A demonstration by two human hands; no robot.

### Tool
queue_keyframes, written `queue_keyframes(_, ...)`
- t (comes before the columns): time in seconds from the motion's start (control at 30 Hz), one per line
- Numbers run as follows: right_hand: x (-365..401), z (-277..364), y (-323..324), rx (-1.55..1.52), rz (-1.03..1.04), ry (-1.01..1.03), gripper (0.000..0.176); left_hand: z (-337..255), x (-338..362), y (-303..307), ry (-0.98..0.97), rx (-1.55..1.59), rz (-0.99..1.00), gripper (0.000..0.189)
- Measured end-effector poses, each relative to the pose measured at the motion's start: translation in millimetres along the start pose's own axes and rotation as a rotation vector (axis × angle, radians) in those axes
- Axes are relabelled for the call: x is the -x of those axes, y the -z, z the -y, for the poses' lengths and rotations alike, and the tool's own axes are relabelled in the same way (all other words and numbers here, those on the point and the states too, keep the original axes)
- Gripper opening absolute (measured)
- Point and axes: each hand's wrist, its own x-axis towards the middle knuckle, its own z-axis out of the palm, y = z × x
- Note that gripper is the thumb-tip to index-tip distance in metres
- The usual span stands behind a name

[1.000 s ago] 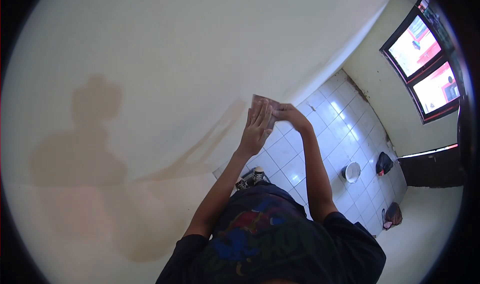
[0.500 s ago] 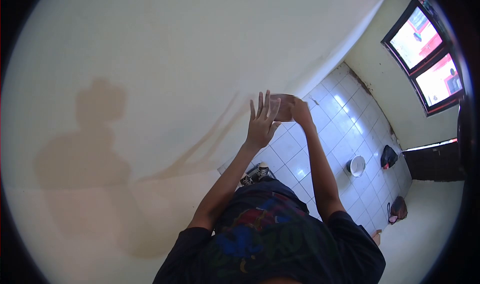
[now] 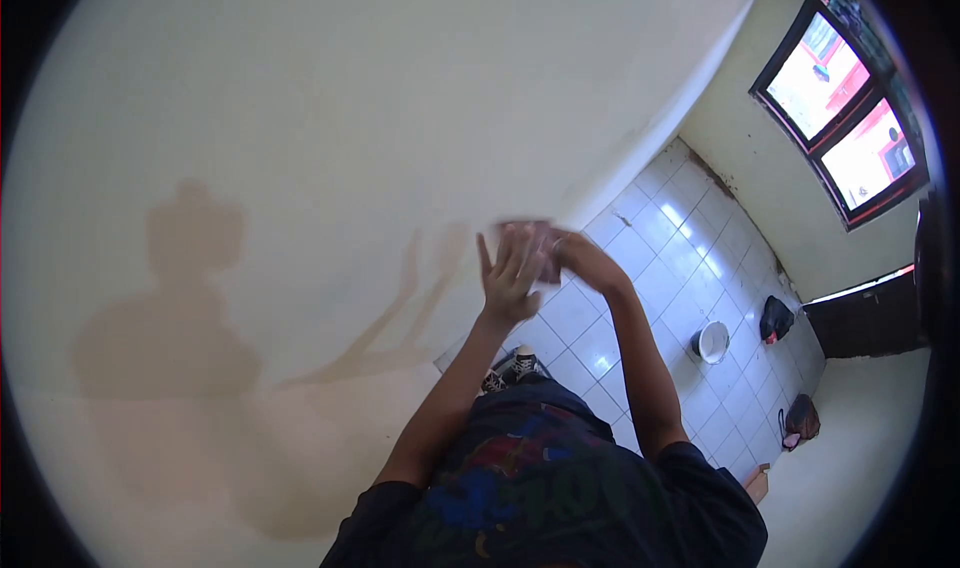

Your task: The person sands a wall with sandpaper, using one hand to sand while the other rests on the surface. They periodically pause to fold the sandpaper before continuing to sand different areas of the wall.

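Note:
A brownish, flat sheet-like piece (image 3: 547, 268), blurred by motion, is in front of the pale wall (image 3: 330, 118). My right hand (image 3: 575, 254) grips it at its right side, with the fingers partly hidden. My left hand (image 3: 512, 283) lies against or just over its left part, fingers stretched and spread; whether they touch it is hard to tell. Shadows of my head, body and arms fall on the wall to the left.
On the white tiled floor (image 3: 655, 268) stand a white bucket (image 3: 713, 342) and a black bag (image 3: 776, 319). A dark reddish bag (image 3: 801, 420) lies further down, near a brown piece (image 3: 758, 484). A window (image 3: 845, 108) is at the upper right.
Both hands have moved down and slightly left with the brownish piece. My left hand now overlaps it more, and my right wrist is more bent.

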Motion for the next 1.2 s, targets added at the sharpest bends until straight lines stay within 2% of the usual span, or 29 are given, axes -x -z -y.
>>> queue_keyframes(0.03,0.6,7.6,-1.0,-0.128,0.069,-0.104,0.043,5.4,-9.2,-1.7,0.132,0.039,0.299,0.056)
queue_keyframes(0.07,1.7,6.9,-1.6,-0.258,0.139,-0.219,0.042,10.3,-8.3,-3.1,0.329,-0.02,0.428,0.054)
queue_keyframes(0.1,-4.0,-18.6,5.8,-0.185,-0.013,-0.099,0.041,3.1,-14.5,7.9,0.484,0.114,0.282,0.054)
queue_keyframes(0.13,-1.8,-13.9,11.3,-0.179,-0.015,-0.091,0.041,-0.8,-26.4,17.5,0.621,0.252,0.129,0.054)
queue_keyframes(0.17,2.5,-9.2,16.4,-0.238,-0.075,-0.113,0.041,4.1,-28.0,15.7,0.615,0.252,0.119,0.054)
queue_keyframes(0.23,13.9,1.4,14.3,-0.349,-0.106,-0.182,0.042,5.8,-13.3,21.0,0.934,0.788,-0.021,0.058)
queue_keyframes(0.27,16.4,7.3,11.6,-0.356,-0.104,-0.186,0.042,6.7,-9.6,22.3,0.941,0.783,-0.017,0.058)
queue_keyframes(0.33,10.3,24.9,20.5,-0.373,0.038,-0.147,0.044,10.2,-32.8,18.0,1.434,1.088,0.023,0.065)
queue_keyframes(0.37,13.2,24.3,20.2,-0.373,0.043,-0.153,0.044,10.5,-27.4,17.1,1.456,1.356,-0.071,0.062)
queue_keyframes(0.4,14.6,22.2,18.2,-0.317,0.109,-0.176,0.039,9.1,-22.3,20.1,1.458,1.356,-0.077,0.062)
queue_keyframes(0.47,3.1,23.1,22.3,-0.265,0.168,-0.197,0.035,18.6,-27.2,23.9,1.399,1.421,0.156,0.049)
queue_keyframes(0.5,-2.2,22.9,21.4,0.035,0.166,-0.165,0.032,26.1,-28.2,29.0,1.4,1.421,0.162,0.049)
queue_keyframes(0.53,-6.3,22.2,20.9,0.333,0.162,-0.133,0.028,34.6,-28.9,35.3,1.378,1.285,0.348,0.045)
queue_keyframes(0.57,-11.7,20.6,22.1,0.332,0.157,-0.137,0.028,42.9,-28.7,38.6,1.345,1.145,0.526,0.041)
queue_keyframes(0.6,-10.2,32.7,21.1,0.395,0.219,-0.201,0.028,41.1,-29.8,42.2,1.343,1.146,0.531,0.041)
queue_keyframes(0.63,-10.7,45.3,22.1,0.455,0.281,-0.265,0.028,39.1,-36.4,45.0,1.308,1.079,0.667,0.036)
queue_keyframes(0.7,-9.2,57.8,21.7,0.534,0.286,-0.244,0.031,33.8,-32.7,42.8,1.267,1.013,0.806,0.03)
queue_keyframes(0.73,-8.0,62.8,22.7,0.615,0.299,-0.221,0.034,33.1,-27.7,36.6,1.205,0.986,0.755,0.028)
queue_keyframes(0.77,6.4,65.8,26.2,0.797,0.104,-0.099,0.04,32.1,-25.9,31.1,1.139,0.956,0.702,0.026)
queue_keyframes(0.8,26.5,95.4,30.2,0.786,-0.05,-0.038,0.044,30.6,-24.7,27.9,1.129,0.956,0.699,0.026)
queue_keyframes(0.83,42.9,133.2,31.2,0.705,-0.222,0.062,0.037,27.6,-23.2,26.3,1.274,0.979,0.441,0.019)
queue_keyframes(0.87,54.3,157.4,41.8,0.525,-0.25,0.226,0.037,27.4,-21.7,24.2,1.406,0.991,0.172,0.013)
queue_keyframes(0.9,72.1,172.1,38.2,0.211,-0.457,0.314,0.036,32.0,-15.1,19.2,1.418,1.105,0.015,0.013)
queue_keyframes(0.93,78.7,123.0,67.7,0.219,-0.45,0.328,0.036,27.8,-20.2,18.3,1.406,1.109,0.001,0.013)
queue_keyframes(1.0,72.6,50.1,15.7,0.561,-0.055,0.069,0.043,19.0,-34.5,19.9,1.539,1.259,-0.311,0.014)
queue_keyframes(1.03,51.5,13.2,-18.6,0.726,0.142,-0.069,0.047,29.1,-29.1,17.2,1.532,1.265,-0.314,0.014)
queue_keyframes(1.1,27.1,-61.0,-43.7,0.997,0.539,-0.385,0.054,34.8,-15.7,18.4,1.319,0.934,-0.047,0.017)
queue_keyframes(1.17,30.2,-161.0,-16.3,1.267,0.935,-0.691,0.061,41.1,-22.3,24.3,1.34,1.063,-0.109,0.018)
queue_keyframes(1.2,35.2,-168.9,-3.1,1.107,0.568,-0.651,0.072,45.7,-33.7,24.3,1.357,1.185,-0.198,0.018)
